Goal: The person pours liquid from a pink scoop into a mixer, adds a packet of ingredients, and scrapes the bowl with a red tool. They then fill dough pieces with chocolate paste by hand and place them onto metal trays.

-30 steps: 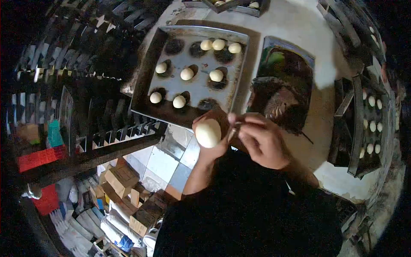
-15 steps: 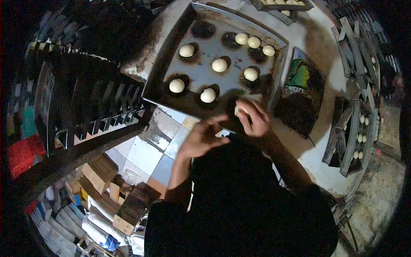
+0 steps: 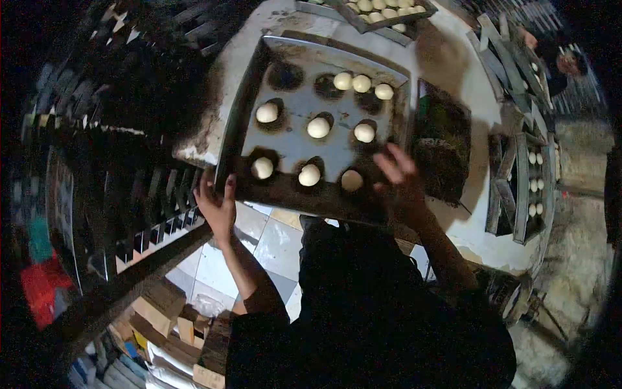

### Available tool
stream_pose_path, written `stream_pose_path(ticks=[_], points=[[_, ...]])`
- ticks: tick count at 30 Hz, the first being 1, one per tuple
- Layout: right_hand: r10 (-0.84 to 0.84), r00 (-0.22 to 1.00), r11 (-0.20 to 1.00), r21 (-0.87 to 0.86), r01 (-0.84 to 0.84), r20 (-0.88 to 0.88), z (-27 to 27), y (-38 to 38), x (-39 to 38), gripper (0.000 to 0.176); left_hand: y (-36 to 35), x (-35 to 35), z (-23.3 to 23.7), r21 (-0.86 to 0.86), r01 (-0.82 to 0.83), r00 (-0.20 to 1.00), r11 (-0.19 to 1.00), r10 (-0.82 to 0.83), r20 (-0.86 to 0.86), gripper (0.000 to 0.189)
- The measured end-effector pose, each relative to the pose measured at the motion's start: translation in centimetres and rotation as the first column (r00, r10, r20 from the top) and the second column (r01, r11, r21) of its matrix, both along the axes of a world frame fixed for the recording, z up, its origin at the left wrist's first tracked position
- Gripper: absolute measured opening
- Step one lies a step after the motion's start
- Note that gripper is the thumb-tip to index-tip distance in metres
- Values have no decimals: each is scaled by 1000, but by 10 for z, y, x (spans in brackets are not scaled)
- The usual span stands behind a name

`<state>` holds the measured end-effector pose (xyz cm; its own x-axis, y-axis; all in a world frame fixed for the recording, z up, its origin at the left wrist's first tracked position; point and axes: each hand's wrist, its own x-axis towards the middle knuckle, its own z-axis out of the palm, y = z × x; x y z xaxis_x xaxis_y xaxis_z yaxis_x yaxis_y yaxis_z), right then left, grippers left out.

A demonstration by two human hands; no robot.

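A dark metal baking tray (image 3: 285, 206) holds several round pale dough balls (image 3: 318, 128). Three of them sit close together along its far right side; the others are spread in rows over darker round patches. In the front row, a shaded dough ball (image 3: 352, 180) lies just left of my right hand (image 3: 402, 181). That hand is over the tray's right front part, its fingers apart and holding nothing. At the tray's front left corner is my left hand (image 3: 218, 206), thumb and fingers spread, fingertips right at the rim.
A tray of dough balls (image 3: 389, 14) is at the far end of the pale work surface. More wooden trays (image 3: 518, 188) with dough stand at the right. A dark slotted rack (image 3: 149, 220) stands on the left, cardboard boxes (image 3: 162, 308) below it. Beyond the right-hand trays, a person (image 3: 570, 61) is partly visible.
My right hand has let go of a dough ball, now in the front row, and moved off it. My left hand has moved left to the tray's corner. The view has shifted.
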<state>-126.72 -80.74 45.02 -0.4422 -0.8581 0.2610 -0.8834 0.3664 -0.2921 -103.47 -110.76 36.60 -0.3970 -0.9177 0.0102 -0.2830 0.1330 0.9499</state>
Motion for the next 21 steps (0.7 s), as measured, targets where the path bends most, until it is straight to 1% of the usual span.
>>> stream_pose_path(ticks=[1, 2, 3, 4, 5, 6, 7, 8, 9, 10, 12, 13, 14, 15, 17, 19, 21], points=[[-219, 968, 976, 26, 217, 121, -8, 19, -5, 38, -17, 12, -41, -253, 81, 989, 964, -47, 137, 39], [-425, 874, 905, 69, 421, 236, -24, 46, -10, 34, -28, 11, -40, -177, 152, 984, 972, -133, 115, 37], [-601, 724, 792, 129, 597, 339, -33, 63, -10, 31, -36, 6, -36, -106, 225, 972, 968, -217, 88, 36], [-578, 705, 813, 213, 542, 411, -27, 62, -1, 31, -38, -2, -21, -38, 300, 953, 953, -298, 58, 35], [-556, 677, 830, 284, 479, 482, -22, 58, 10, 31, -43, 0, 3, 30, 422, 880, 906, -417, 226, 38], [-539, 640, 842, 345, 414, 548, -17, 56, 18, 31, -49, -6, 4, 240, 424, 885, 874, -456, 97, 39], [-442, 734, 897, 250, 364, 516, -49, 67, 19, 31, -56, -8, -1, 332, 449, 867, 829, -494, 61, 39], [-349, 818, 937, 158, 312, 457, -89, 78, 17, 30, -65, 6, -10, 364, 462, 853, 809, -517, 66, 39], [-313, 792, 939, 49, 339, 524, -106, 85, 19, 27, -76, 17, -25, 338, 478, 841, 811, -534, 91, 39], [-268, 771, 926, -65, 371, 578, -122, 85, 29, 25, -87, 33, -44, 276, 481, 841, 832, -527, 123, 40], [-135, 744, 854, -303, 422, 655, -140, 84, 24, 19, -106, 69, -83, 146, 428, 884, 892, -447, 135, 41], [-163, 705, 857, -255, 447, 691, -118, 93, 12, 18, -116, 85, -97, 96, 381, 913, 920, -391, 120, 43], [-180, 659, 863, -204, 462, 731, -73, 105, 8, 17, -98, 89, -84, 83, 221, 974, 972, -225, 35, 44], [-182, 605, 877, -151, 457, 775, -37, 120, 9, 17, -68, 85, -63, 38, 140, 990, 989, -141, 25, 44], [-60, 582, 866, -247, 434, 811, 5, 171, -13, 19, 3, 44, -1, -49, 125, 991, 991, -123, 55, 44], [39, 582, 857, -327, 400, 813, 17, 231, -38, 21, 75, -2, 53, -108, 186, 981, 977, -179, 76, 44], [3, 664, 862, -338, 377, 748, 46, 288, -56, 21, 147, -56, 103, -148, 276, 960, 950, -266, 85, 44]])
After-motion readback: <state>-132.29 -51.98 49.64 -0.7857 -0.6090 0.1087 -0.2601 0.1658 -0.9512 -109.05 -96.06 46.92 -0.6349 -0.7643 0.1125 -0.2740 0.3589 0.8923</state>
